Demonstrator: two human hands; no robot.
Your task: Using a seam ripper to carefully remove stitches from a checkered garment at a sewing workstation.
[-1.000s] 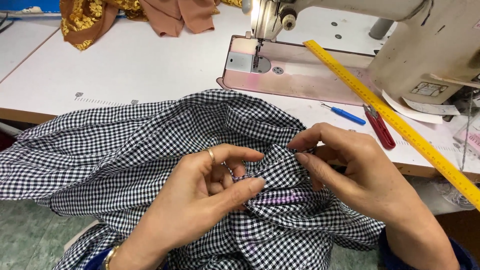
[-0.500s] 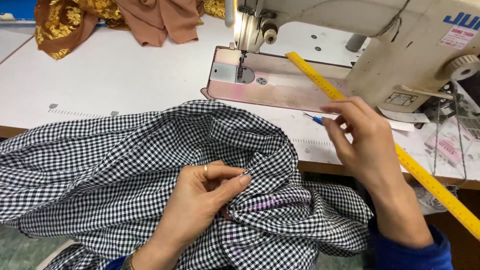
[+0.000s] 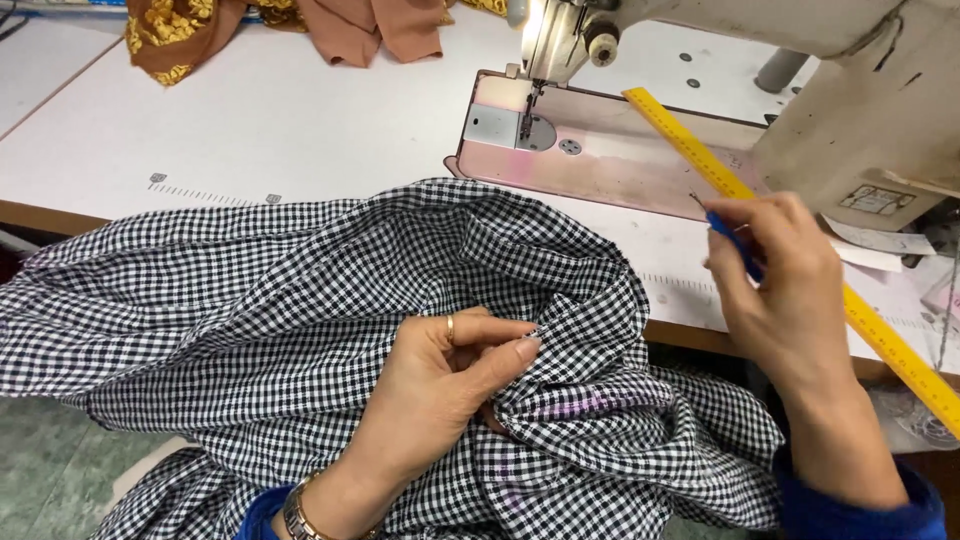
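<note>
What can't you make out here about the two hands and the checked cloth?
- Head view: the blue-handled tool in the right hand is mostly hidden by its fingers; its kind is unclear.
- Left hand pinches the checked cloth; the pinched spot is covered.
- Yellow ruler: markings too small, far end cut off.

A broad white worktable (image 3: 250, 120) with a brown wooden front edge fills the room's middle, carrying a cream industrial sewing machine (image 3: 850, 90) whose small lamp glows bright over the needle. Below, at the left, the floor is mottled grey-green stone (image 3: 40, 480).

Black-white gingham cloth (image 3: 300, 290), yellow ruler (image 3: 700, 155)
</note>
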